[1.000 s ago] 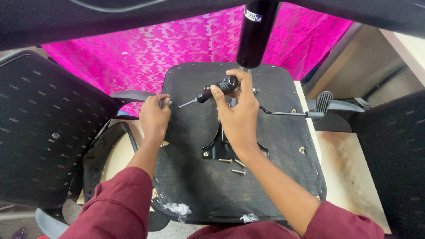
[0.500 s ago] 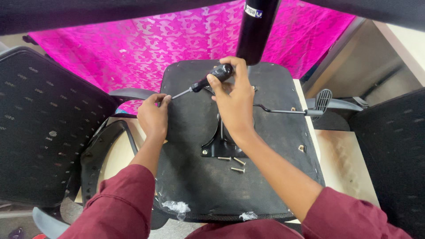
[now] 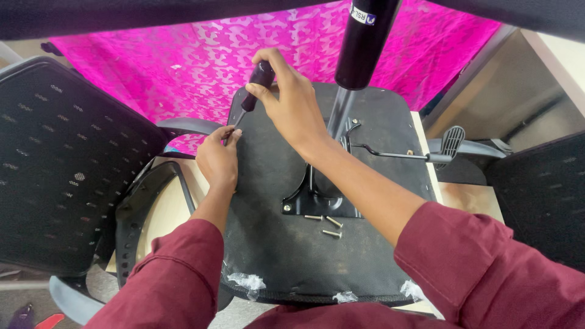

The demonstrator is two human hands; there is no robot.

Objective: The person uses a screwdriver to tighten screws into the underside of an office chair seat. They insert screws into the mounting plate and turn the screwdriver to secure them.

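An upturned office chair seat (image 3: 286, 256) lies before me, its black underside facing up. My right hand (image 3: 291, 103) grips the dark handle of a screwdriver (image 3: 253, 91), shaft angled down and left toward the seat's left edge. There my left hand (image 3: 217, 159) pinches the shaft's tip between fingers and thumb, next to the grey armrest (image 3: 186, 127). A metal mechanism plate (image 3: 317, 198) sits mid-seat, with the black gas cylinder (image 3: 362, 42) rising from it. Three loose screws (image 3: 324, 224) lie just below the plate.
A black mesh chair back (image 3: 61, 164) stands at the left, another dark mesh panel (image 3: 542, 195) at the right. A lever with a black paddle (image 3: 450, 145) sticks out to the right. Pink patterned cloth (image 3: 183, 61) covers the floor behind. A wooden surface (image 3: 466, 195) shows under the seat.
My right hand lifted the screwdriver handle higher and swung it left, so the shaft now points steeply down. My left hand stayed at the seat's left edge and closed on the tip.
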